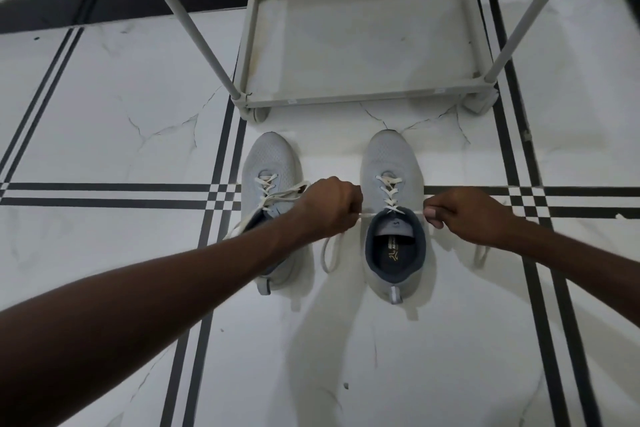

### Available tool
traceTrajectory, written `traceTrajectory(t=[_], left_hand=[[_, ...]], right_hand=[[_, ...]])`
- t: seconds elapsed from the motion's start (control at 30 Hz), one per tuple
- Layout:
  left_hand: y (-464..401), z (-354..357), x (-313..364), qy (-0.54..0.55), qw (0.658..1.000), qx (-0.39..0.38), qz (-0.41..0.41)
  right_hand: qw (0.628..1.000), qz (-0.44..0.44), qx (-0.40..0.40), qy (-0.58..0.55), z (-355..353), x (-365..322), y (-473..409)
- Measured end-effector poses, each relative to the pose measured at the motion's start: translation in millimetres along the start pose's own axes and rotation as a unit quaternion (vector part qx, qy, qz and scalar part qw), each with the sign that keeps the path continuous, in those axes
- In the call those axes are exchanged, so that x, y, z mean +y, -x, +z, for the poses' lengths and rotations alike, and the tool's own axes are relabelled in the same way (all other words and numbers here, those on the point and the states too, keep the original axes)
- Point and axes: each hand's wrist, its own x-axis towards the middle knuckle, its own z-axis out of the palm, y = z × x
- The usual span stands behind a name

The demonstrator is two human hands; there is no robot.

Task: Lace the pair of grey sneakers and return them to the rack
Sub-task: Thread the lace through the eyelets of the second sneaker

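Two grey sneakers stand side by side on the floor, toes pointing at the rack. The right sneaker (393, 163) has its white lace (389, 189) crossed up the eyelets. My left hand (332, 206) pinches one lace end to the shoe's left. My right hand (464, 213) pinches the other end to its right, and the lace is stretched taut across the collar. Loose loops hang below each hand. The left sneaker (272, 163) is partly under my left forearm, and its lace lies loose over the tongue.
A white metal shoe rack (360, 99) stands just beyond the sneakers, its bottom shelf bare and its slanted posts rising left and right. White marble-look floor tiles with black stripe borders (104, 194) surround everything. A dark skirting band runs along the wall behind.
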Motion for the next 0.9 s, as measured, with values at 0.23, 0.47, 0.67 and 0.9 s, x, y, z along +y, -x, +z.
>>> traceTrajectory(t=[0.23, 0.47, 0.67, 0.9], left_hand=[[13, 13, 0, -0.172, 0.980, 0.058, -0.084], [5, 9, 9, 0.444, 0.821, 0.046, -0.356], [-5, 14, 20, 0.412, 0.833, -0.015, -0.369], [-31, -15, 38, 0.483, 0.821, 0.118, -0.280]], right_hand=[[0.994, 0.064, 0.052, 0.069, -14, 0, 1], [0.952, 0.259, 0.046, -0.156, -5, -31, 11], [0.758, 0.370, -0.025, -0.537, -13, -33, -6], [0.766, 0.260, 0.066, -0.584, -52, -43, -25]])
